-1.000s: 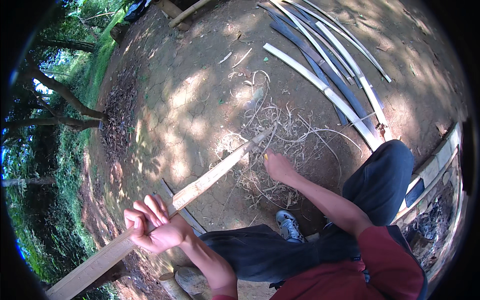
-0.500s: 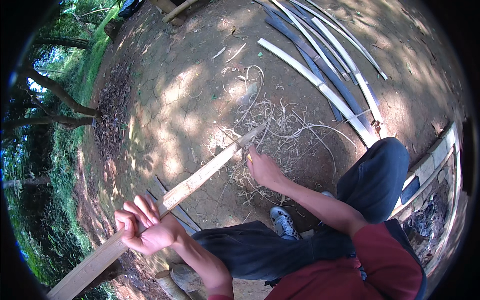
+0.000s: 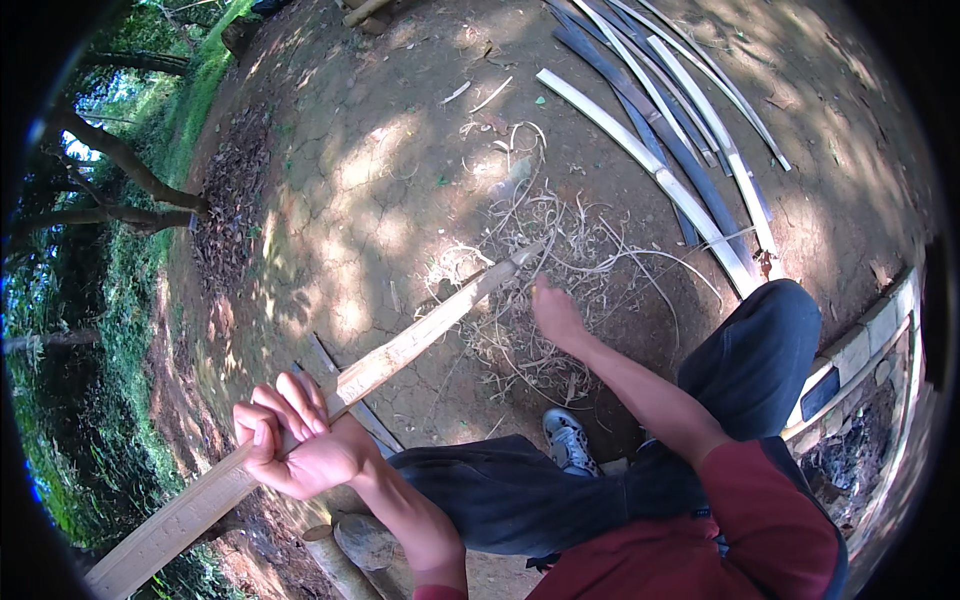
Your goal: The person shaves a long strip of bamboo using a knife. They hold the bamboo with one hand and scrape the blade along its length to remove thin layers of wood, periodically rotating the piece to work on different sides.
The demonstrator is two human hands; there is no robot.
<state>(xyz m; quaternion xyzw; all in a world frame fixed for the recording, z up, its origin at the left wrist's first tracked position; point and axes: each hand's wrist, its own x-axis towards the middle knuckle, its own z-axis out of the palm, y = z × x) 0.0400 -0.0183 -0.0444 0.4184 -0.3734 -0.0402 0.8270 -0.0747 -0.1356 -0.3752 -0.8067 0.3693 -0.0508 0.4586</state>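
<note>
A long pale bamboo strip (image 3: 400,345) runs slantwise from the lower left toward the middle, its far end raised over the shavings. My left hand (image 3: 305,440) is wrapped round it near its middle, palm up. My right hand (image 3: 560,318) is closed beside the strip's far tip, gripping a knife (image 3: 537,287). Only a bit of its yellowish handle shows; the blade is hard to make out against the shavings. Curled bamboo shavings (image 3: 590,250) lie heaped on the ground beneath and beyond the tip.
Several split bamboo lengths (image 3: 650,150), pale and dark, lie at the far right. Thin slats (image 3: 355,400) lie on the ground behind the left hand. Cut logs (image 3: 340,560) are at my lower left, a low block edging (image 3: 865,335) at right, trees (image 3: 130,170) at left.
My right hand has slid outward along the bamboo strip to its far tip, with the knife. The left hand keeps its hold, nearly in place. The view has shifted slightly.
</note>
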